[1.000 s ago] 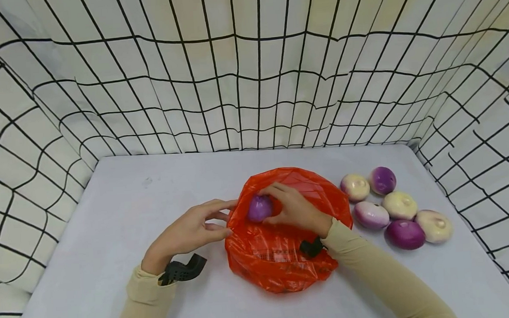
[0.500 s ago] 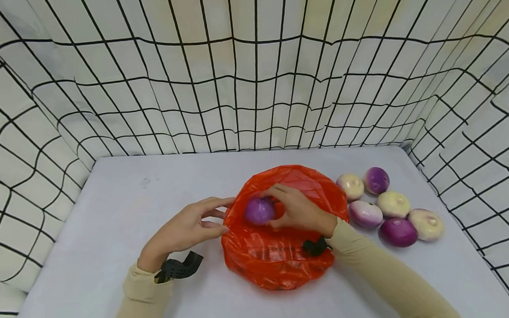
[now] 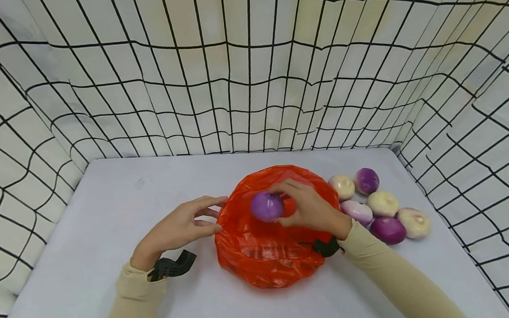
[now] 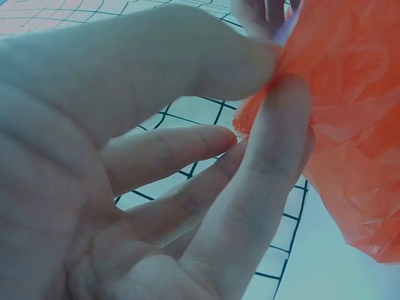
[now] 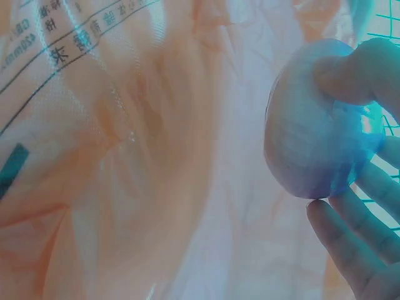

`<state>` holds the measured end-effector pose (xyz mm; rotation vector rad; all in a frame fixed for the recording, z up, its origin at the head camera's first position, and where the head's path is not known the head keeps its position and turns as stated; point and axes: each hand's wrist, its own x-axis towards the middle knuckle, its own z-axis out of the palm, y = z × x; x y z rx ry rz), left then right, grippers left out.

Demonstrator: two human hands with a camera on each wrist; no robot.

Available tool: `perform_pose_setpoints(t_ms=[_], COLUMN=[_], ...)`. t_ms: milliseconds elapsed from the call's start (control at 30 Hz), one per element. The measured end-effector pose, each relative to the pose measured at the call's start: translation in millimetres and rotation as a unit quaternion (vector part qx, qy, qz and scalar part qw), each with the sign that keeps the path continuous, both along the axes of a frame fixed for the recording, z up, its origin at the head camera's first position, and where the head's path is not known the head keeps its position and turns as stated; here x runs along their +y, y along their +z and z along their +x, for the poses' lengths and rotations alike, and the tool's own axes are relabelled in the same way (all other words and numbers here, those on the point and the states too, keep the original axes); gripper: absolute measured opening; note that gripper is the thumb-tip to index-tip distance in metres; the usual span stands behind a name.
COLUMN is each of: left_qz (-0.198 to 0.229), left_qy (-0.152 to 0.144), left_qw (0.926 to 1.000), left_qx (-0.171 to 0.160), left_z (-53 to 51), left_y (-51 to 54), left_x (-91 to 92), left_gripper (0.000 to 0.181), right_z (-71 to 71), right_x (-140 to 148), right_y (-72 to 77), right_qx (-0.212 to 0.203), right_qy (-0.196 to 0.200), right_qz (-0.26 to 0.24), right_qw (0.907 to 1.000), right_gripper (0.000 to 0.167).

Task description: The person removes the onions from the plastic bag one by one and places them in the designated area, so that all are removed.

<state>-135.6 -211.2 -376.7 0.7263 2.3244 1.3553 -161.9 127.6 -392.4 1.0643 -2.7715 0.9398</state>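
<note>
A red plastic bag (image 3: 272, 270) stands on the white table with its mouth spread wide. My left hand (image 3: 177, 229) pinches the bag's left rim; the left wrist view shows thumb and finger meeting on the red film (image 4: 350, 94). Over the opening, my right hand (image 3: 312, 209) grips a purple onion (image 3: 266, 207) between thumb and fingers. That same onion (image 5: 312, 125) appears close up in the right wrist view, with the bag's printed film (image 5: 125, 125) beside it. Whatever lies deeper in the bag is hidden.
Several peeled onions, purple and pale, lie in a cluster right of the bag, among them a dark purple onion (image 3: 387, 230) and a pale onion (image 3: 414, 222). Black netting (image 3: 250, 81) over white walls encloses the table's (image 3: 108, 197) back and sides.
My right hand has lifted the purple onion higher out of the bag's mouth. My left hand keeps its place at the rim. The whole head view has shifted, carrying everything slightly left.
</note>
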Motion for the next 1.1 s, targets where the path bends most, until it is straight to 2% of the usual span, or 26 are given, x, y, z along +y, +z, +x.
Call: perform_pose_setpoints(t_ms=[333, 667, 900, 1100], left_qz=[-0.004, -0.011, -0.015, -0.023], left_qy=[-0.002, -0.001, -0.001, -0.002], left_qw=[1.0000, 0.9999, 0.9998, 0.9997], left_qx=[0.004, 0.012, 0.012, 0.013], left_z=[0.9, -1.2, -2.8, -3.6], left_y=[2.0, 0.2, -0.4, 0.6], left_x=[0.6, 2.1, 3.0, 4.3], left_gripper=[0.062, 0.061, 0.061, 0.061], right_z=[13.0, 27.2, 35.2, 42.0], right_x=[21, 45, 60, 72], right_y=[10.7, 19.9, 21.5, 24.7], right_qx=[0.030, 0.030, 0.056, 0.059], right_qy=[-0.002, -0.034, -0.058, -0.067], right_qz=[-0.030, -0.033, -0.027, -0.033], right_qw=[0.9991, 0.9984, 0.9964, 0.9954], right_gripper=[0.060, 0.065, 0.066, 0.066])
